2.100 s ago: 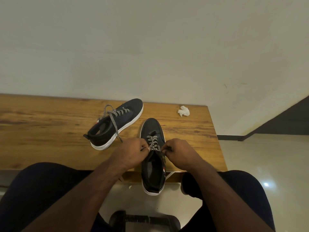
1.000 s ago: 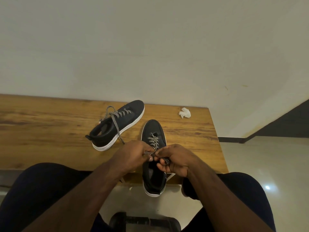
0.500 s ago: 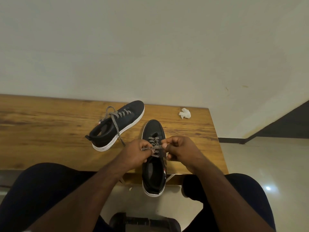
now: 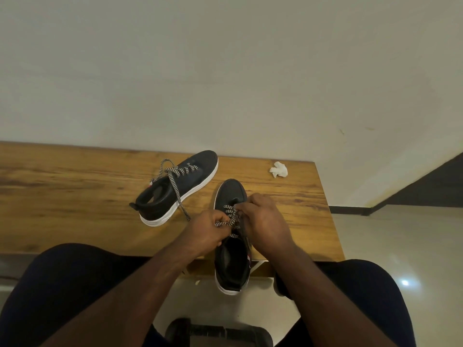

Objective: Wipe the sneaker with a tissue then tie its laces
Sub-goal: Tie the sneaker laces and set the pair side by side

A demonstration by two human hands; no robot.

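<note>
Plain off-white wall (image 4: 225,71) behind, wooden table (image 4: 62,196) running along it, glossy pale floor (image 4: 400,246) to the right with a light glare. I see my view looking down over dark-trousered knees.

Near sneaker (image 4: 231,259): black, white sole, toe pointing at the wall, heel hanging over the table's front edge between the knees. Its laces (image 4: 230,216) are black-and-white striped, bunched over the tongue.

Left hand (image 4: 204,234): fingers curled, pinching a strand of the laces that runs off to its side, just left of the sneaker's opening. Grip narrow, closed on the lace.

Right hand (image 4: 265,219): over the sneaker's lace area, fingers curled down onto the laces near the upper eyelets; back of the hand hides the fingertips, but it is gripping lace, not spread. Both hands touching or nearly touching over the knot area. I cannot tell whether a knot is formed.

Second sneaker (image 4: 180,189): same kind, lying to the left and farther back, angled, toe toward upper right, laces loose with one end trailing onto the table.

Tissue (image 4: 278,169): crumpled, white, on the table near the far right corner, well apart from both shoes.

Dark object (image 4: 218,333) on the floor at bottom centre, unclear what.
</note>
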